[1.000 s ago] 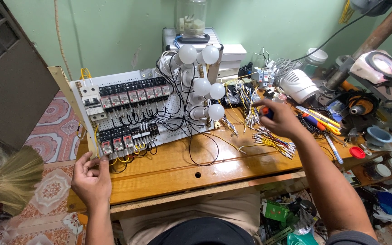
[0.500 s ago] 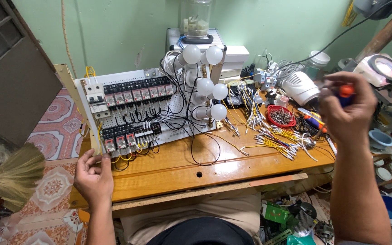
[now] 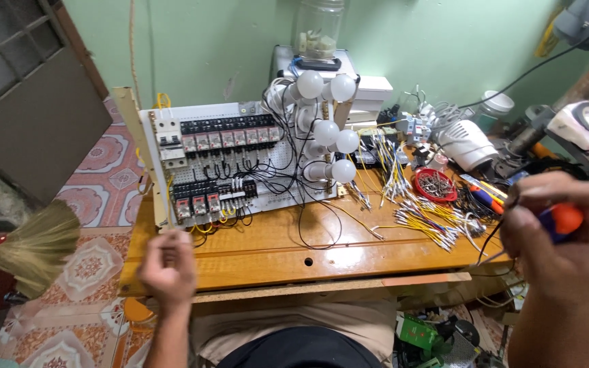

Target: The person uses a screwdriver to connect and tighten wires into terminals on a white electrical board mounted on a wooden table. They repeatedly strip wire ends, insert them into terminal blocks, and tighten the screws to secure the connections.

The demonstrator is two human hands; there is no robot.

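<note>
While the person sits at the wooden desk [image 3: 376, 255], the right hand [image 3: 557, 235] is lifted above the desk's right corner, and its fingers [image 3: 547, 194] are closed firmly around a screwdriver with an orange and blue handle [image 3: 559, 219]. Only the handle end shows between the fingers; the shaft is hidden, so I cannot tell exactly how its long axis points, though a thin dark wire [image 3: 491, 240] hangs down from the same fist. The left hand [image 3: 167, 268] is at the front left edge of the desk, fingers curled loosely; it looks blurred and I cannot tell if it holds anything.

The white wiring board [image 3: 206, 163], with rows of relays and breakers, stands tilted at the left back of the desk. It lies to the left of the screwdriver and well apart from it, and the left hand is clearly nearer to it, just below its lower corner. Between the board and the right hand are white bulbs [image 3: 326, 131], loose yellow wires [image 3: 424, 221] and a red dish of screws [image 3: 435, 185].
</note>
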